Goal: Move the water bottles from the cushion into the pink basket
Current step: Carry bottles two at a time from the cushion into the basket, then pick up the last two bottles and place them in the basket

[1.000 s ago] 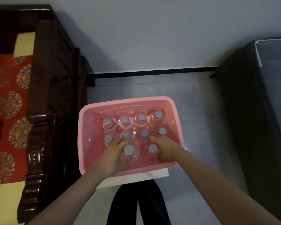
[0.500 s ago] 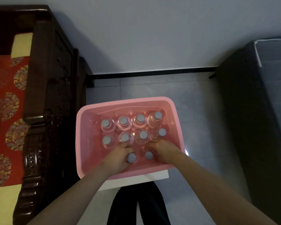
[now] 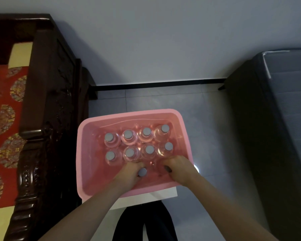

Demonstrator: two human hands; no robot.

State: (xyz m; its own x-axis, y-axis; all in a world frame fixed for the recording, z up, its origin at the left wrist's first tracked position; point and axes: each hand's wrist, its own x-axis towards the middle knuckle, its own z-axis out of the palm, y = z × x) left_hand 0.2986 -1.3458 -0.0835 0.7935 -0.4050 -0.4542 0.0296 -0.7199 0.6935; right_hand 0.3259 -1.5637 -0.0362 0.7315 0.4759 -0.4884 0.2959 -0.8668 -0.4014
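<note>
Here, both of our hands are down inside the pink basket (image 3: 181, 122), close to its near wall. Our left hand (image 3: 129, 174) grips a capped bottle (image 3: 142, 172) round the neck, fingers curled about it. Our right hand (image 3: 179, 169) is curled just as tightly low in the basket. We judge that it holds a second bottle, though the hand hides its top. Eight water bottles (image 3: 129, 136) stand upright behind, in two rows of four. The red cushion (image 3: 2, 119) on the left shows no bottles in the part we can see. To finish well, we set both bases flat on the basket floor, snug against the row behind. Then we let go straight upward, so no neighbour tips.
</note>
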